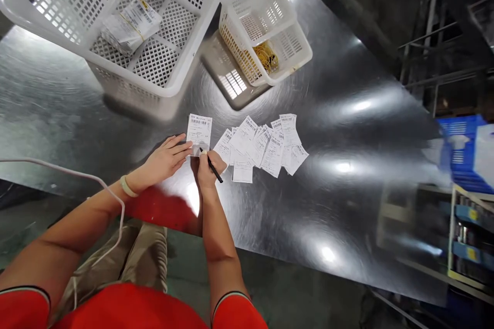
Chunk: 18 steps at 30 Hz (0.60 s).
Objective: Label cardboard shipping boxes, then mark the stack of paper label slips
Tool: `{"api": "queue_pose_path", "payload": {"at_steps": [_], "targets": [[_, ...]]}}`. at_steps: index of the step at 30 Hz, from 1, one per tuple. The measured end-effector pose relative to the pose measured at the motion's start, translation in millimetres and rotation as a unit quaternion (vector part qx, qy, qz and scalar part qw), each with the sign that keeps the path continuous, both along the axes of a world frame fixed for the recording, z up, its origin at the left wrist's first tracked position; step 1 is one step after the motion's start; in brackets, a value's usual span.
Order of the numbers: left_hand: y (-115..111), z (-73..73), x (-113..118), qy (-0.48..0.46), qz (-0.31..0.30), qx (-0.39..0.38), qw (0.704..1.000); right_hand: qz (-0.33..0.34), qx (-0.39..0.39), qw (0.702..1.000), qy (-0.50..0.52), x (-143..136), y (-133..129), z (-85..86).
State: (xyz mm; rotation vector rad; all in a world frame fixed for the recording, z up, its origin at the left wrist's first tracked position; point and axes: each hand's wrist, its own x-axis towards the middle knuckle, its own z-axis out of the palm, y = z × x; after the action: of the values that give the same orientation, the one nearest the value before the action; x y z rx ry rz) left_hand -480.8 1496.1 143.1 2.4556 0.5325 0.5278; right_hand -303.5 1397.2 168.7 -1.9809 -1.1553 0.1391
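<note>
A white printed slip (199, 127) with a barcode near its top lies on the metal table in front of me. My left hand (166, 161) rests flat at its left side, fingers stretched out, with fingertips on the slip's edge. In my right hand (210, 165) a black pen (214, 168) is gripped, its tip at the lower part of the slip. Right of that hand, several similar slips (273, 155) lie spread in an overlapping row; the hand partly covers the nearest of them.
A large white basket (170, 90) at the upper left holds a banded bundle of slips (133, 23). Beside it stands a smaller white basket (304, 56) with yellow rubber bands (266, 56). A pale cable (77, 172) crosses over my left forearm. Blue crates (461, 149) stand beyond the table (347, 205) at the right.
</note>
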Motion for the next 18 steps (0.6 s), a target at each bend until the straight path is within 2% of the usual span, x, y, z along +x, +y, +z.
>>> {"api": "queue_pose_path", "payload": {"at_steps": [3,10,18], "targets": [[0,0.1,0,0.006,0.004,-0.004,1.0,0.006,-0.013,1.0,-0.007,0,0,0.0],[0,0.1,0,0.004,0.002,0.018,1.0,0.0,0.022,0.999,-0.035,-3,2,5.5],[2,-5.9,-1,-0.01,-0.002,-0.009,1.0,-0.006,0.011,0.999,-0.042,-2,-3,-5.6]]}}
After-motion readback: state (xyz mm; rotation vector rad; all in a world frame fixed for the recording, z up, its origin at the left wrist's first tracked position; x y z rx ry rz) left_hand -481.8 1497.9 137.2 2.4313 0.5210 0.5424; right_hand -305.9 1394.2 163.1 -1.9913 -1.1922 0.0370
